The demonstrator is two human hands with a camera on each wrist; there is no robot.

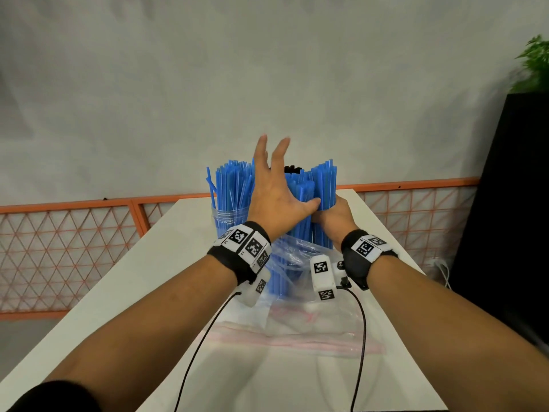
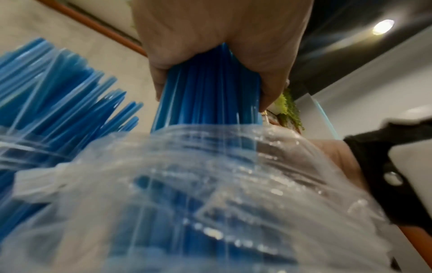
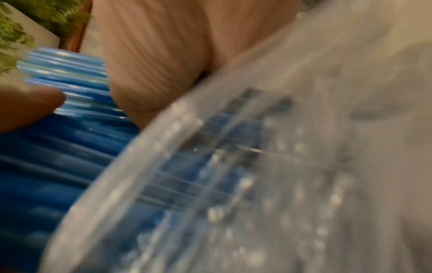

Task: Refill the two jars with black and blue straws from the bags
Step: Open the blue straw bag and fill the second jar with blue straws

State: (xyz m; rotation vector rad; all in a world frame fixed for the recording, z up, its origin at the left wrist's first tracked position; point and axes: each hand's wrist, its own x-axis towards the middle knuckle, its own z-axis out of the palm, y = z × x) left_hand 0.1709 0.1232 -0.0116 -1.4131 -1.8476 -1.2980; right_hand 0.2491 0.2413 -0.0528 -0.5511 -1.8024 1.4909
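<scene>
In the head view my right hand [image 1: 335, 215] grips a thick bundle of blue straws [image 1: 323, 185] upright over the table; the bundle's lower part stands in a crumpled clear bag [image 1: 291, 263]. My left hand [image 1: 276, 197] lies against the bundle's left side, thumb across it and fingers straight up. A clear jar [image 1: 228, 218] packed with blue straws stands just left of the hands. Tips of black straws [image 1: 292, 168] show behind the hands; their jar is hidden. The left wrist view shows the bundle [image 2: 210, 92] rising out of the bag [image 2: 187, 184]. The right wrist view is blurred, with straws [image 3: 58, 147] and bag [image 3: 257, 166].
A flat empty zip bag [image 1: 297, 337] lies on the white table [image 1: 148, 278] near me. An orange mesh fence [image 1: 74, 233] runs behind the table. A black cabinet [image 1: 511, 203] with a green plant [image 1: 534, 63] stands at the right.
</scene>
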